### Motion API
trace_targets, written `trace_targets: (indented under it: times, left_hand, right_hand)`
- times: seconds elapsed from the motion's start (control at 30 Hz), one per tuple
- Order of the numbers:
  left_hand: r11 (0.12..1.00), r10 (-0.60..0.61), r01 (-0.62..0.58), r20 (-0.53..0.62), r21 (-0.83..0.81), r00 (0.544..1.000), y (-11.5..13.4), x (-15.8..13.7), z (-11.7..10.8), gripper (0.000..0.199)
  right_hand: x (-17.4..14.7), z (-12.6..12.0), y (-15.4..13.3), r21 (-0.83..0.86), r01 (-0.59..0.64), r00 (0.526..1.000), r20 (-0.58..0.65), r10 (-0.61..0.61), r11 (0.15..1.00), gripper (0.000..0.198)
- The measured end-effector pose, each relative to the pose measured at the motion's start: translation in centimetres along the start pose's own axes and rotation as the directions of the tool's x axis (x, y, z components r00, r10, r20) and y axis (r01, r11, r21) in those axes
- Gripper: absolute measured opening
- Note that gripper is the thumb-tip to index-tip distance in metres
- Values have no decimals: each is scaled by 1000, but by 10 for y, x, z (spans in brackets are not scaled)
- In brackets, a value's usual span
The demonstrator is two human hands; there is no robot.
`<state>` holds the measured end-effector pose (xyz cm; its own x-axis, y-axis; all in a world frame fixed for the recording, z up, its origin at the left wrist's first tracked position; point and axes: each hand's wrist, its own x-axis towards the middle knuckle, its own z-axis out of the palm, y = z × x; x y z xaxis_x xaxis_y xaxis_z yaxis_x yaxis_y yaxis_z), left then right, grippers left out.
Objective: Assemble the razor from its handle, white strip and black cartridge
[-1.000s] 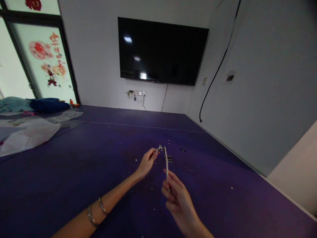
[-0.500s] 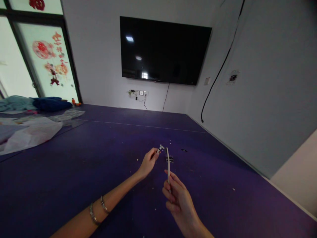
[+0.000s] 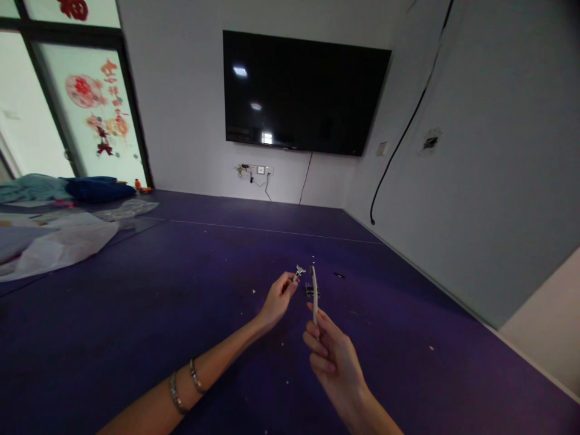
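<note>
My left hand (image 3: 277,300) is closed on a small silver metal tool (image 3: 299,272) with a wider, forked-looking head; its exact kind is too small to make out. In my right hand (image 3: 330,344), thumb and fingers pinch a thin, pale, slightly curved strip (image 3: 315,293) that stands nearly upright. The strip's top end is just right of the tool's head, with a narrow gap between them. Behind the strip, a small dark object with light marks (image 3: 310,290) lies on the purple floor (image 3: 181,302), partly hidden.
A small black piece (image 3: 339,275) and several pale scraps lie on the floor. To the left are clear plastic sheeting (image 3: 67,244) and a dark blue cloth (image 3: 99,189). A television (image 3: 303,93) hangs on the wall, and a black cable (image 3: 401,136) dangles at the right.
Both hands have shifted slightly right in view, as has the whole scene. The tool's head has turned a little and now shows more plainly beside the strip. Both grips stay the same.
</note>
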<state>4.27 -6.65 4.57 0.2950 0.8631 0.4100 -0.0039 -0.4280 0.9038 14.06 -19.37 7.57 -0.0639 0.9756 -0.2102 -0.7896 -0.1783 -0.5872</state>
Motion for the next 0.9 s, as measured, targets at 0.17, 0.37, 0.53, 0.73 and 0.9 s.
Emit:
trace_targets:
  times: [0.17, 0.37, 0.53, 0.73, 0.9]
  left_hand:
    - [1000, -4, 4, 0, -17, 1000, -1, -1, 1, 27]
    - [999, -26, 26, -7, -44, 1000, -3, -2, 4, 25]
    - [998, -35, 35, -1, -59, 999, -1, -5, 7, 20]
    - [992, -71, 71, 0, -101, 997, -3, -5, 9, 21]
    - [992, -75, 75, 3, -105, 997, -3, -6, 10, 22]
  right_hand:
    - [-5, 1, 8, -32, -31, 1000, -6, 31, 999, 42]
    - [-3, 2, 6, -24, 0, 1000, -9, 0, 1000, 41]
    - [-4, 4, 7, -31, -17, 999, -32, 16, 999, 44]
    - [-5, 5, 3, -16, 7, 1000, -26, -8, 1000, 43]
    - [-4, 6, 5, -26, -12, 1000, -28, 11, 1000, 45]
